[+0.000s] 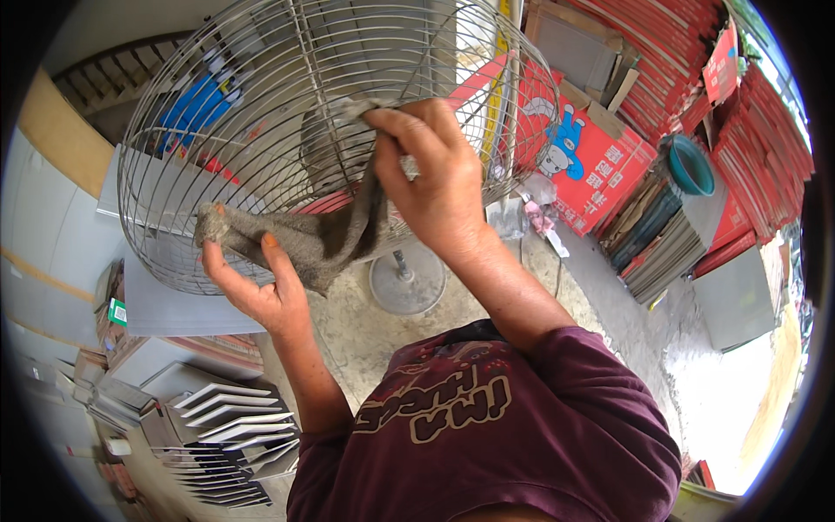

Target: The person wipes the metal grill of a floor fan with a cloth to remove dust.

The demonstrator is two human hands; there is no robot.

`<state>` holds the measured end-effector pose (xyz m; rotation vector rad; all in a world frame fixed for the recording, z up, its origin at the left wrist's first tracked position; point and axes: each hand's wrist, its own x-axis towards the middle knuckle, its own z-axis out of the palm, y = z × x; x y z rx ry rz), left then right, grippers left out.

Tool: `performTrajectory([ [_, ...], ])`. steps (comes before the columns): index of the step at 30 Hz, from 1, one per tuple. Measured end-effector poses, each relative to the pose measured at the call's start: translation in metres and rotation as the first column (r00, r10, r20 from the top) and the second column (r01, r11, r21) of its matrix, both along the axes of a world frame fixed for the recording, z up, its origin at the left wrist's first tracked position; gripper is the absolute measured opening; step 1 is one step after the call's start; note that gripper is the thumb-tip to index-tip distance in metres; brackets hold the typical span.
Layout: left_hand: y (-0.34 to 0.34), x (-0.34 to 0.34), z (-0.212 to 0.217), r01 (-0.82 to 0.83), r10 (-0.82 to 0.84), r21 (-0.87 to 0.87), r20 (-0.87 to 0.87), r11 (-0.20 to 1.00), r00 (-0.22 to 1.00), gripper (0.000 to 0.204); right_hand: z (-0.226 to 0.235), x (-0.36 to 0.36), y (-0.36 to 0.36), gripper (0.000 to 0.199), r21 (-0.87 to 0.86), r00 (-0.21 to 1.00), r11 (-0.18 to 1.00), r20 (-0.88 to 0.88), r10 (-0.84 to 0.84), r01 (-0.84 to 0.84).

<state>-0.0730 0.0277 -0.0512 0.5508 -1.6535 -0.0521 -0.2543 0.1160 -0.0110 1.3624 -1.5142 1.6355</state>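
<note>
The grey rag is gripped by both the left hand and the right hand, closed fingers against the wire fan guard, where it is likely snagged on a wire.

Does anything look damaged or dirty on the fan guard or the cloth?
The wire fan guard shows no bent wires. The grey cloth, held by both hands, looks worn and frayed at its left end.

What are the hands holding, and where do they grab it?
A grey rag: the left hand holds its lower end, the right hand pinches its upper end against the wire fan guard.
</note>
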Motion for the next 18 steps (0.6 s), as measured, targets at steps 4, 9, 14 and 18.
performTrajectory([
  [4, -0.004, 0.002, -0.001, -0.029, 0.030, -0.044, 0.030, 0.999, 0.999, 0.056, 0.000, 0.004, 0.000, 0.028, 0.022, 1.000, 1.000, 0.006, 0.022, -0.022],
  [9, -0.006, 0.004, -0.003, -0.034, 0.036, -0.073, 0.026, 0.997, 0.999, 0.056, -0.017, -0.024, 0.016, 0.027, 0.008, 0.992, 0.998, 0.110, -0.065, 0.065],
  [14, -0.004, 0.001, -0.003, 0.020, -0.020, -0.039, 0.012, 0.999, 1.000, 0.055, -0.032, -0.051, 0.026, 0.025, -0.006, 0.971, 0.991, 0.204, -0.127, 0.131],
  [18, -0.001, -0.007, -0.008, 0.047, -0.045, -0.036, 0.056, 0.998, 0.997, 0.057, -0.031, -0.050, 0.021, 0.025, 0.005, 0.963, 0.994, 0.249, -0.106, 0.108],
])
